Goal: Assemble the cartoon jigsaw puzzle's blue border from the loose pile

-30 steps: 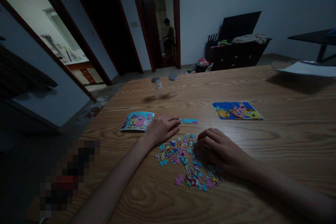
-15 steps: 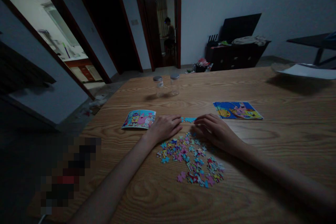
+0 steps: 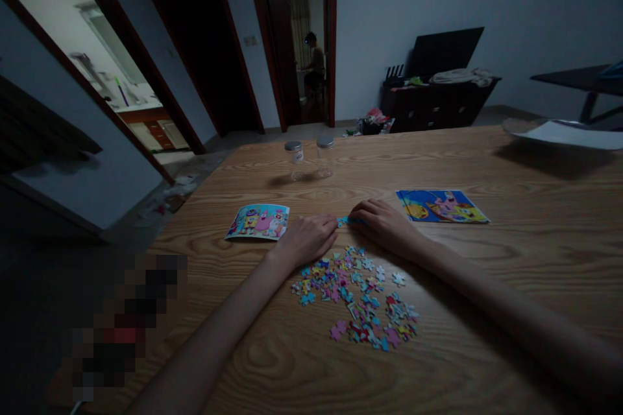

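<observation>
A short strip of light-blue jigsaw pieces [image 3: 343, 222] lies on the wooden table between my hands. My left hand [image 3: 312, 235] is closed at the strip's left end, fingertips curled down against it. Over the right end sits my right hand [image 3: 382, 224], fingers bent together on the pieces and hiding most of that side. Just below both hands spreads a loose pile of mixed jigsaw pieces [image 3: 372, 301] in blue, pink, yellow and white. A cartoon picture card [image 3: 260, 222] lies beside my left hand, slightly curled. Another cartoon picture [image 3: 442, 205] is right of my right hand.
Two clear jars with metal lids [image 3: 294, 161] stand behind the strip. A shallow dish with a white sheet [image 3: 567, 133] rests at the far right of the table [image 3: 525, 272]. Beyond are a dark cabinet [image 3: 438, 104] and a person [image 3: 315, 65] seated through a doorway.
My right hand has moved up and left onto the strip, covering more of it. Loose pieces at the pile's right side that it hid now show. My left hand has stayed nearly still.
</observation>
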Motion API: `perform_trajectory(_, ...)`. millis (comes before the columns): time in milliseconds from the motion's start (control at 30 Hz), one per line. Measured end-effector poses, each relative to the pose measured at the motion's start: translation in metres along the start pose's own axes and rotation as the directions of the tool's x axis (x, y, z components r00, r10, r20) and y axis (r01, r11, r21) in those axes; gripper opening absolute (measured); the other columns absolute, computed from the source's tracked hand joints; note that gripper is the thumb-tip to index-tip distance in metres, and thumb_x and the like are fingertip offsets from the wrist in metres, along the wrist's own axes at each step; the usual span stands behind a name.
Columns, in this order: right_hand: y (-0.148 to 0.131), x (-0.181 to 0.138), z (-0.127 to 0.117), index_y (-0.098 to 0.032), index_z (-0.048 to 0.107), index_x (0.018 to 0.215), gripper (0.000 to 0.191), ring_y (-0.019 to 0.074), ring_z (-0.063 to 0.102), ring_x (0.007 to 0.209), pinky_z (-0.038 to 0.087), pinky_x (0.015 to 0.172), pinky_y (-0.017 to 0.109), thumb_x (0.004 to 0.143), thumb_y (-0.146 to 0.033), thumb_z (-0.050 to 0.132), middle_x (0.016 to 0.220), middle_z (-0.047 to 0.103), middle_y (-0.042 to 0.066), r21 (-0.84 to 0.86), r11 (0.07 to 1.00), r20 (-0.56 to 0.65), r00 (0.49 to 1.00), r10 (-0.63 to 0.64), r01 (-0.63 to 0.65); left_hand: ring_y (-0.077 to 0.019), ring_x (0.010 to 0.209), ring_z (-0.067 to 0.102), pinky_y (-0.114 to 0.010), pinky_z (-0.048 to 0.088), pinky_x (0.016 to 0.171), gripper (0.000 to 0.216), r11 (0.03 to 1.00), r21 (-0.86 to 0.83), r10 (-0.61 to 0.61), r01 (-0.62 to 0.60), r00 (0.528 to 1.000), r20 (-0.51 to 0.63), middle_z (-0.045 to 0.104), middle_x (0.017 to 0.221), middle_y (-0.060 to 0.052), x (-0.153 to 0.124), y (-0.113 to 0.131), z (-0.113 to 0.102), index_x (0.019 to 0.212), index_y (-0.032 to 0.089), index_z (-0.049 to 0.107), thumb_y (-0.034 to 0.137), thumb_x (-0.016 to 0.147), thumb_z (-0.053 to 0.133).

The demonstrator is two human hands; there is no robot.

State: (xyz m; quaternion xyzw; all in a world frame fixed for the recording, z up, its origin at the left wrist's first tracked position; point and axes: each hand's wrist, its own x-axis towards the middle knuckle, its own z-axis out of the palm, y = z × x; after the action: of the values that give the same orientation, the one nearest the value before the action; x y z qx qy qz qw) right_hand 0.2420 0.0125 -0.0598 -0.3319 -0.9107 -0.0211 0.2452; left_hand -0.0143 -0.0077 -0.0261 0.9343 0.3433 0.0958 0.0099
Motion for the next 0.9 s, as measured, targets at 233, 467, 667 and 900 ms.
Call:
perform_trajectory(233,-0.0057,-0.0037,-0.0024,-0.015,0.070,0.116,0.026,0.0265,0.064,0.099,0.057,0.088,0.045,0.110,-0.027,0.048,0.110,0.070,0.013,0.041,0.999,0.011,1.000,0.007,-0.008,-0.0288,0.125,0.066,-0.044,0.054,0.103,0.032,0.995,-0.089,0.032,-0.037,0.998,-0.058,0.070,0.133,-0.012,-0.0067,-0.0059,0.0048,0.133,0.021,0.064,0.030,0.106,0.050)
perform_trajectory(467,-0.0070,-0.0049,-0.0008,-0.017,0.072,0.114,0.025,0.0261,0.066,0.099,0.059,0.087,0.043,0.109,-0.027,0.050,0.110,0.070,0.013,0.056,0.998,-0.011,1.000,0.010,-0.009,-0.0289,0.123,0.066,-0.042,0.057,0.099,0.038,0.998,-0.011,0.055,-0.055,0.998,-0.034,0.063,0.141,-0.014,-0.0062,-0.0010,0.0038,0.136,0.019,0.065,0.038,0.108,0.049)
perform_trajectory(667,-0.0040,-0.0065,0.0009,-0.018,0.072,0.115,0.024,0.0276,0.068,0.097,0.060,0.084,0.044,0.108,-0.025,0.050,0.109,0.073,0.013,0.070,0.997,-0.024,1.000,0.018,-0.016,-0.0262,0.118,0.068,-0.039,0.058,0.095,0.040,0.999,-0.012,0.041,-0.041,0.998,-0.044,0.064,0.141,-0.010,-0.0070,-0.0021,0.0005,0.138,0.022,0.065,0.043,0.106,0.053)
perform_trajectory(900,-0.0096,-0.0062,-0.0022,-0.020,0.072,0.120,0.023,0.0288,0.066,0.102,0.057,0.088,0.046,0.104,-0.023,0.056,0.114,0.073,0.013,0.087,0.996,-0.037,0.999,0.013,-0.010,-0.0279,0.122,0.068,-0.042,0.057,0.100,0.040,0.995,-0.097,0.022,-0.025,0.999,-0.029,0.066,0.143,-0.009,-0.0047,-0.0027,-0.0018,0.134,0.020,0.066,0.046,0.103,0.059)
